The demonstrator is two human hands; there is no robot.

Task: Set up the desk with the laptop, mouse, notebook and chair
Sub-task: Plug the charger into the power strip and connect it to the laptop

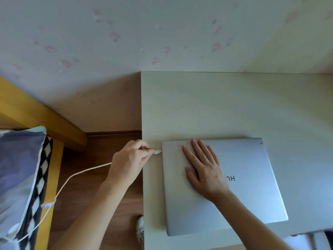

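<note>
A closed silver laptop [252, 186] lies flat on the pale desk [216, 105], near its front left corner. My right hand [203, 168] rests palm down on the lid, fingers spread and pointing away from me. My left hand [129, 159] pinches the plug of a white charging cable [72, 177] just off the desk's left edge. The plug tip [157, 152] sits right at the laptop's left side, near its far corner. I cannot tell whether the plug is seated in the port. No mouse or notebook is in view.
The cable runs left and down to a bed with a yellow wooden frame [54, 123] and a patterned grey pillow [21, 168]. Wooden floor [117, 213] lies between bed and desk. A shoe [140, 230] shows by the desk's left edge. A floral wall [162, 33] stands behind the desk.
</note>
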